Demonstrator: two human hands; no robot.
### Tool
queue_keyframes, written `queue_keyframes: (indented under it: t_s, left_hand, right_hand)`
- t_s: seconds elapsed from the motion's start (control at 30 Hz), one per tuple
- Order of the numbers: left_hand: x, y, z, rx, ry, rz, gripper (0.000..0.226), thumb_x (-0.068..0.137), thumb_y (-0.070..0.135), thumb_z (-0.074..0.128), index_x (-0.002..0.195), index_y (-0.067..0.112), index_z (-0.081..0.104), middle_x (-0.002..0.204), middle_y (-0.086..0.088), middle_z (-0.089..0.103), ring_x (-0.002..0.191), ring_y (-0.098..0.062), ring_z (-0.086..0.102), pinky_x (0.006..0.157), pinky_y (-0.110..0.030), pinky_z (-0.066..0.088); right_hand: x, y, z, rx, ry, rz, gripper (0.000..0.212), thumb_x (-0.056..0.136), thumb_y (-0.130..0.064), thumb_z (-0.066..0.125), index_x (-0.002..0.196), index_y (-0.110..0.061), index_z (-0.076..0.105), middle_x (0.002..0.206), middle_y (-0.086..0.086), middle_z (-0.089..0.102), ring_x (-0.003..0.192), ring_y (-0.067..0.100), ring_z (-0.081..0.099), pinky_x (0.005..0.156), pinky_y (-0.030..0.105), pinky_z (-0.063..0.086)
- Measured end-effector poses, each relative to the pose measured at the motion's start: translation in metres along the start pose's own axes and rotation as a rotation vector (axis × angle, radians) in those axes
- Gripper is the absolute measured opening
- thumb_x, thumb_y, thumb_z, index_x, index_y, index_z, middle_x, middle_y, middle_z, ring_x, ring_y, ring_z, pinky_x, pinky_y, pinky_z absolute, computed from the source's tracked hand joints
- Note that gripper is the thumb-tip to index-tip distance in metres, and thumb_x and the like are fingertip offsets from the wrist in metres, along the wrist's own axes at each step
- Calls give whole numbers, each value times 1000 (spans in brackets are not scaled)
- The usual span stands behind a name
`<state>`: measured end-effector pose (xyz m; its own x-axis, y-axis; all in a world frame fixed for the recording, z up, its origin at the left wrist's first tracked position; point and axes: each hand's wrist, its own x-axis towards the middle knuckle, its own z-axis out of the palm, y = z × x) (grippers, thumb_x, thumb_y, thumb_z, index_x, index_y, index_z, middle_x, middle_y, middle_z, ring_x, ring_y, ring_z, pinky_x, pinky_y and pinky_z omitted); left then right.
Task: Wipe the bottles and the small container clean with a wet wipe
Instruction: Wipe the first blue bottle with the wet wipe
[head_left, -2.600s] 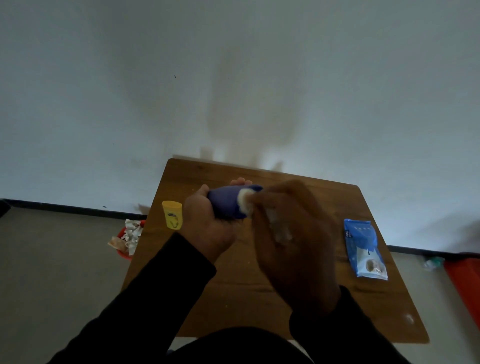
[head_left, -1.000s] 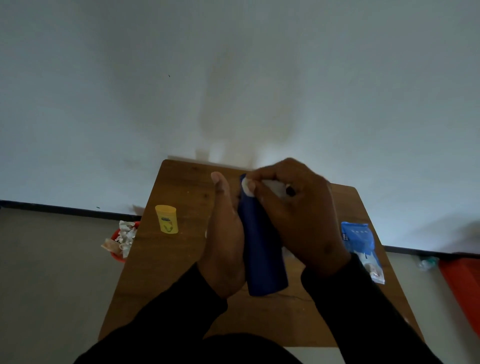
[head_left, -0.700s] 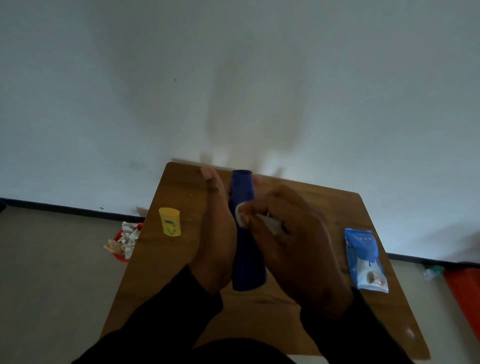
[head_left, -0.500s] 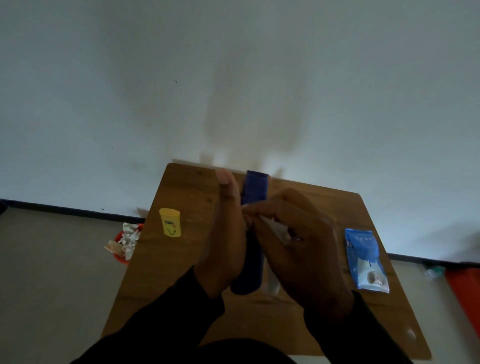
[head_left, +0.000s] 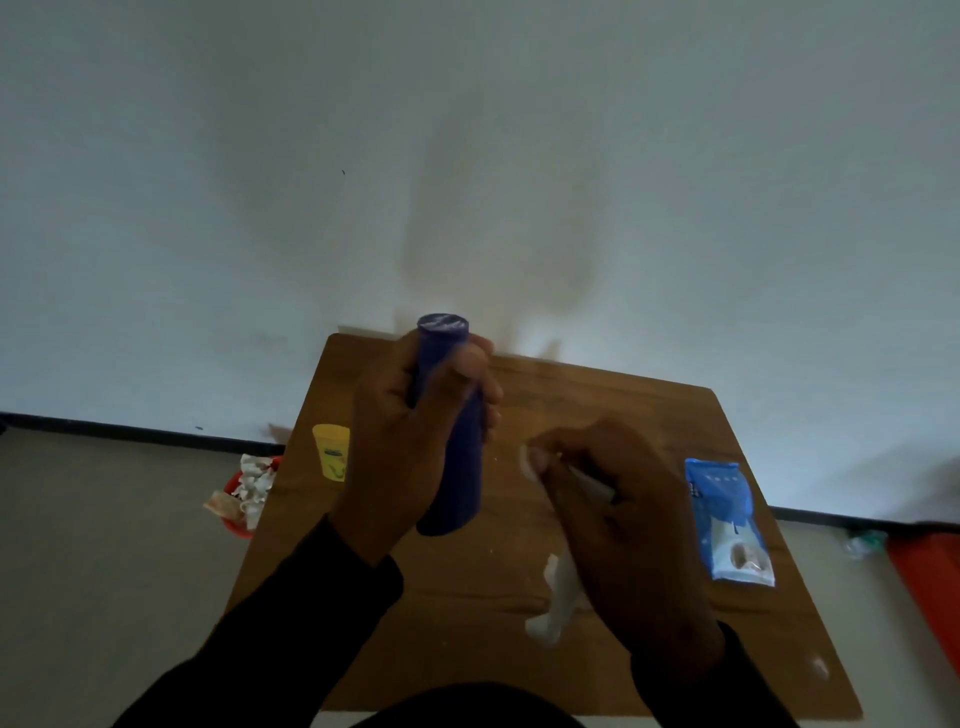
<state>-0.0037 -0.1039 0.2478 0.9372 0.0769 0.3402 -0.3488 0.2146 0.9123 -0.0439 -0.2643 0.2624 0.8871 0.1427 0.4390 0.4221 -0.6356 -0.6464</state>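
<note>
While the left hand (head_left: 400, 441) wraps its grip around a blue bottle (head_left: 451, 431) held above the desk (head_left: 649, 415), the right hand (head_left: 618, 519) clenches a white wipe (head_left: 558, 597), apart from the bottle. Pale print marks the bottle's round end, too blurred to read. A small yellow container (head_left: 331, 451) with an unreadable label stands at the left; a blue wipe packet (head_left: 724, 519) lies at the right, its print illegible.

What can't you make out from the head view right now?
- Blue bottle: the left hand covers much of its side, so cleanliness is unclear.
- Wet wipe: mostly hidden inside the right hand.
- Yellow container: label too small to read.
- Wipes packet: print too blurred to read.
</note>
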Motion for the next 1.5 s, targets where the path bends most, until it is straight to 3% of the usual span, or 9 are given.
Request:
queue_keyframes:
  t_s: [0.13, 0.23, 0.47, 0.67, 0.87, 1.07, 1.2, 1.3, 1.5]
  left_hand:
    - [-8, -1, -5, 263, -97, 109, 20, 77, 25, 74, 83, 11, 61, 80, -6, 65, 66, -19, 64, 64, -24, 56]
    - [-16, -8, -2, 334, -149, 113, 27, 80, 32, 72, 79, 8, 62, 71, -8, 62, 60, -24, 61, 55, -40, 53]
    - [-24, -10, 14, 158, -309, 220, 15, 79, 16, 72, 88, 6, 64, 81, -8, 67, 68, -26, 64, 59, -41, 54]
    - [-28, -13, 13, 295, -235, 159, 27, 79, 28, 73, 74, 4, 63, 68, -7, 63, 56, -23, 59, 53, -43, 49]
    - [-33, -10, 22, 73, -324, 226, 6, 84, 23, 72, 90, 23, 70, 95, 16, 72, 86, -1, 69, 72, -19, 54]
    - [-35, -15, 18, 264, -270, 160, 15, 79, 24, 75, 79, 17, 62, 75, 2, 64, 61, -12, 60, 57, -26, 50]
    - [-34, -20, 19, 152, -278, 207, 22, 87, 37, 68, 97, 17, 68, 91, 6, 72, 82, -13, 70, 69, -30, 57]
    - [-35, -25, 18, 161, -266, 151, 16, 84, 31, 71, 92, 17, 69, 88, -1, 72, 78, -17, 70, 67, -36, 58]
    - [-32, -25, 16, 112, -274, 93, 11, 78, 25, 73, 89, 24, 68, 85, 5, 72, 72, -11, 68, 65, -30, 57]
  right_hand:
    - [10, -12, -25, 200, 158, 91, 12, 84, -12, 67, 89, -24, 68, 85, -16, 68, 79, 4, 65, 65, 11, 49]
    - [10, -34, -37, 289, 145, 30, 11, 84, -10, 68, 87, -20, 69, 85, -16, 69, 80, 6, 67, 66, 12, 48]
    - [5, -48, -26, 212, -18, -120, 11, 83, -10, 72, 88, -20, 71, 83, -10, 63, 80, 9, 62, 67, 18, 46]
    - [14, -30, -33, 142, 184, -39, 11, 85, -6, 69, 88, -16, 70, 80, -6, 66, 75, 13, 63, 62, 23, 49]
    - [6, -42, -24, 189, 1, -126, 17, 83, -7, 72, 92, -22, 73, 82, -5, 64, 79, 10, 62, 66, 24, 48]
    - [20, -20, -28, 103, 165, -62, 15, 87, -5, 67, 91, -20, 69, 79, -5, 64, 74, 10, 61, 63, 17, 46]
    - [6, -39, -20, 190, 40, -165, 13, 84, -9, 69, 94, -17, 73, 83, -2, 64, 80, 12, 62, 67, 24, 48]
    - [10, -28, -8, 126, 47, -112, 13, 87, -11, 67, 96, -20, 72, 82, -4, 60, 79, 8, 59, 67, 19, 44]
    - [16, -21, -20, 135, 74, -146, 18, 84, -7, 70, 95, -21, 69, 82, -4, 64, 76, 6, 60, 66, 13, 45]
